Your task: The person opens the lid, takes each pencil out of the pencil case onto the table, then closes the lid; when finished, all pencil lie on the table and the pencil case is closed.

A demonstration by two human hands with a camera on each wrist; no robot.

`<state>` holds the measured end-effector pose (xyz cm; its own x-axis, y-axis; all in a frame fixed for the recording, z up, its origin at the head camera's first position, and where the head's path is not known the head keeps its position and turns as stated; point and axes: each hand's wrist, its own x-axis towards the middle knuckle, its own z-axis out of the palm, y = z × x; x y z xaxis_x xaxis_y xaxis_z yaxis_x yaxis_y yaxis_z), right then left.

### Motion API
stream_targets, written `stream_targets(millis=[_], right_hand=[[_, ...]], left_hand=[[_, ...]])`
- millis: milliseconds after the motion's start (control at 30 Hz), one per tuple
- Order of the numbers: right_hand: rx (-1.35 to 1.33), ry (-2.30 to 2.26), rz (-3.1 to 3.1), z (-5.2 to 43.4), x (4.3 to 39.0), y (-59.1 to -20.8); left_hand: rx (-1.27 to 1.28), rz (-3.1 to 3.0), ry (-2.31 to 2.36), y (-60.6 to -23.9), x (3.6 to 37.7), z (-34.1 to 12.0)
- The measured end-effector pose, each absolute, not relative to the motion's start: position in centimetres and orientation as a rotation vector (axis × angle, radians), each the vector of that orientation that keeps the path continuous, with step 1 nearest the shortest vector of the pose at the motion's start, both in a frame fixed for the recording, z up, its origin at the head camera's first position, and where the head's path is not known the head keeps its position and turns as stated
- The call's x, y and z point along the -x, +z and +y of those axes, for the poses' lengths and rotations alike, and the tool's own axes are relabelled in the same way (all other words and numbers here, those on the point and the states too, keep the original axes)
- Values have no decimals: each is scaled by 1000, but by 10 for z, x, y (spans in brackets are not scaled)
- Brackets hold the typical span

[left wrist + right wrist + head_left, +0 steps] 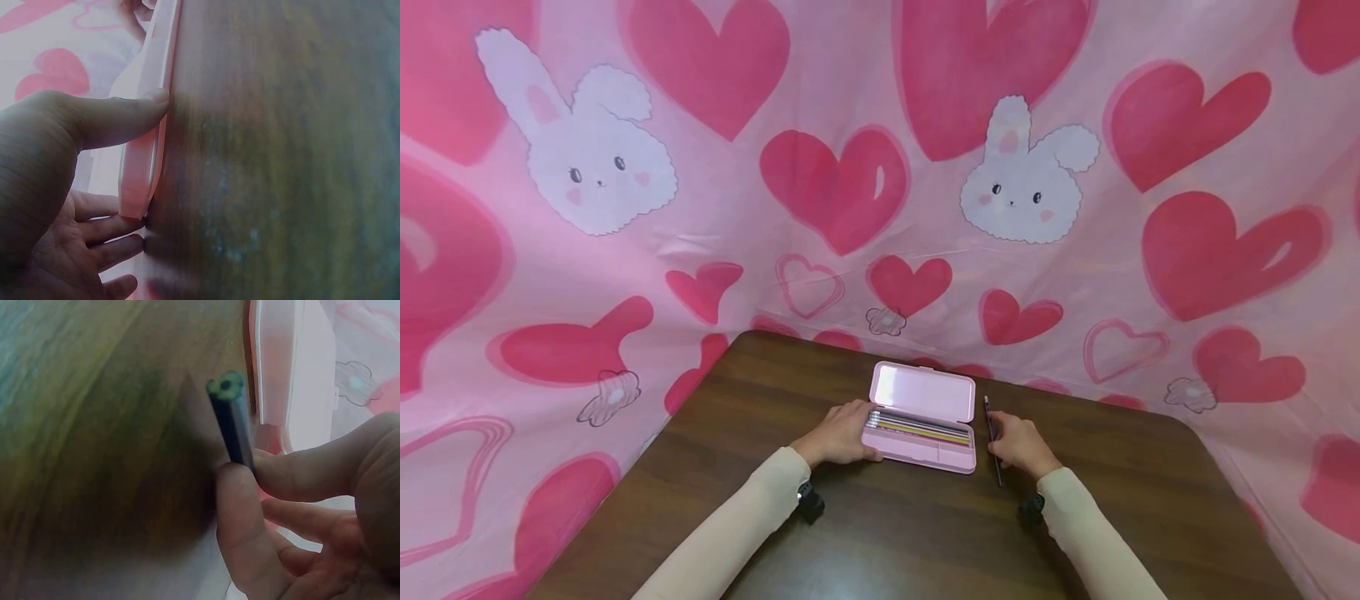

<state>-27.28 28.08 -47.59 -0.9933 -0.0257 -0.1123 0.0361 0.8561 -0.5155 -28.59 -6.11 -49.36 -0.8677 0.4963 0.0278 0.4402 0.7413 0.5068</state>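
A pink pencil case [917, 450] lies with its lid [923, 392] raised, and several pencils [917, 427] rest in its back compartment. My left hand [844, 433] holds its left end. In the left wrist view the thumb [125, 119] presses the front side of the case [139, 169], with the fingers round the end. My right hand [1021, 443], right of the case, pinches a dark pencil [997, 473] between thumb and fingers. Seen close up, the end of the dark pencil [230, 425] is greenish and double-lobed; I cannot tell whether a second pencil lies alongside.
The case stands on a dark brown wooden table [895, 533], near its back edge. Behind the table hangs a pink cloth [925, 208] with hearts and rabbits. A small black device is strapped at each wrist.
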Motion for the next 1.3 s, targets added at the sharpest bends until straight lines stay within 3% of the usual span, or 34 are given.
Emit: stream_targets(millis=[367,733,1033,1300], right_hand=[[43,-809,2925,280,274,-472],[184,-1157,3322,288,289,-449],[368,-1363,3217,257,288,-448],[448,-1211,3164,226,284,-455]], left_hand=[[-761,2839,760,-493,284,-62],[-777,2854,752,-492,284,-63],[-783,2853,749,-491,285,-62],[-766,2844,743,-494,284,-62]])
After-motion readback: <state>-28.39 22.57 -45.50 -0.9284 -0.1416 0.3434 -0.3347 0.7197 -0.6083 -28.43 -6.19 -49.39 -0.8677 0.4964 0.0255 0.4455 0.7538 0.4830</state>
